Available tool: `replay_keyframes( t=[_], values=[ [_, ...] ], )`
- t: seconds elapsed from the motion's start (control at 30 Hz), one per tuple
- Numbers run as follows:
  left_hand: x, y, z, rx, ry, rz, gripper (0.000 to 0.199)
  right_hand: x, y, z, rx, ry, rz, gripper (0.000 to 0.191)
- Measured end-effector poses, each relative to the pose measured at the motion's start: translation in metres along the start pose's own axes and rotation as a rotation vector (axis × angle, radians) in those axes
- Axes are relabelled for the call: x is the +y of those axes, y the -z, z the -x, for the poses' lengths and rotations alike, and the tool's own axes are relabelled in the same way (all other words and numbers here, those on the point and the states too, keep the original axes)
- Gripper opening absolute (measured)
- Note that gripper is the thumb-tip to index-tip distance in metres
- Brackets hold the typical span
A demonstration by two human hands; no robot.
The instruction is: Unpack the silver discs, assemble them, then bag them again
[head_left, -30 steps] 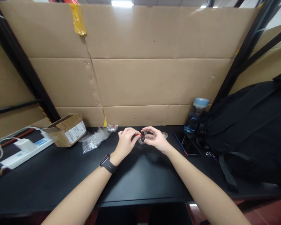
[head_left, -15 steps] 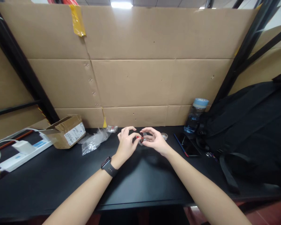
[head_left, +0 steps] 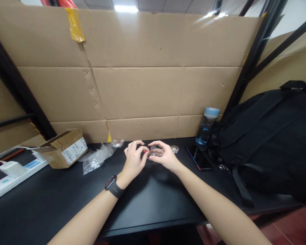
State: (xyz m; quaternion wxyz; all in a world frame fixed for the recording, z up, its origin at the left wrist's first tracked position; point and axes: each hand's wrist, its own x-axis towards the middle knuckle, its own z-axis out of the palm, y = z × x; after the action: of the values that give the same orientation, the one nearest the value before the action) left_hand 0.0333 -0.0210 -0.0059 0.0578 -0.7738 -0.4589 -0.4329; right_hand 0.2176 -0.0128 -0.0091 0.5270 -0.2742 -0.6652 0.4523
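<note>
My left hand (head_left: 135, 158), with a dark watch (head_left: 114, 186) on its wrist, pinches a small red piece (head_left: 146, 151) between thumb and fingers. Close beside it, my right hand (head_left: 165, 157) curls its fingers around the rim of a small round, clear object (head_left: 151, 152), partly hidden by the fingers. The red piece is at the left side of this round object. Both hands are held over the far middle of the black table (head_left: 153, 197). Behind my right hand lies a small round roll (head_left: 174, 149).
At the left are an open cardboard box (head_left: 63, 149), a white power strip (head_left: 22, 175) and clear plastic bags (head_left: 98, 158). Towards the right stand a water bottle (head_left: 206, 127), a phone (head_left: 202, 158) and a black backpack (head_left: 270, 136). A cardboard wall (head_left: 137, 92) closes off the back.
The whole view has shifted, so the scene lies slightly further left. Both hands keep nearly the same pose around the small red piece and the round object.
</note>
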Motion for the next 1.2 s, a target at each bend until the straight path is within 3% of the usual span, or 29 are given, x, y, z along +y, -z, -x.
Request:
replay_keyframes(
  t=[0.2, 0.6, 0.83, 0.97, 1.03, 1.2],
  values=[
    [0.002, 0.000, 0.000, -0.011, 0.012, 0.008, 0.009, -0.003, -0.002, 0.000, 0.000, 0.056, 0.117, 0.049],
    [-0.003, -0.008, 0.000, -0.089, 0.192, 0.157, 0.012, 0.002, -0.004, 0.001, 0.033, 0.207, 0.351, 0.046],
    [-0.018, -0.019, 0.000, -0.132, 0.330, 0.475, 0.017, -0.008, -0.005, 0.001, 0.011, 0.327, 0.515, 0.038],
    [-0.021, -0.018, -0.001, -0.233, 0.422, 0.710, 0.022, -0.014, -0.005, 0.001, -0.028, 0.330, 0.543, 0.040],
    [-0.022, -0.015, -0.002, -0.250, 0.370, 0.708, 0.020, -0.014, -0.004, 0.001, -0.037, 0.302, 0.523, 0.040],
    [-0.019, -0.010, -0.003, -0.120, 0.159, 0.395, 0.013, -0.004, -0.002, 0.000, 0.000, 0.136, 0.319, 0.039]
  ],
)
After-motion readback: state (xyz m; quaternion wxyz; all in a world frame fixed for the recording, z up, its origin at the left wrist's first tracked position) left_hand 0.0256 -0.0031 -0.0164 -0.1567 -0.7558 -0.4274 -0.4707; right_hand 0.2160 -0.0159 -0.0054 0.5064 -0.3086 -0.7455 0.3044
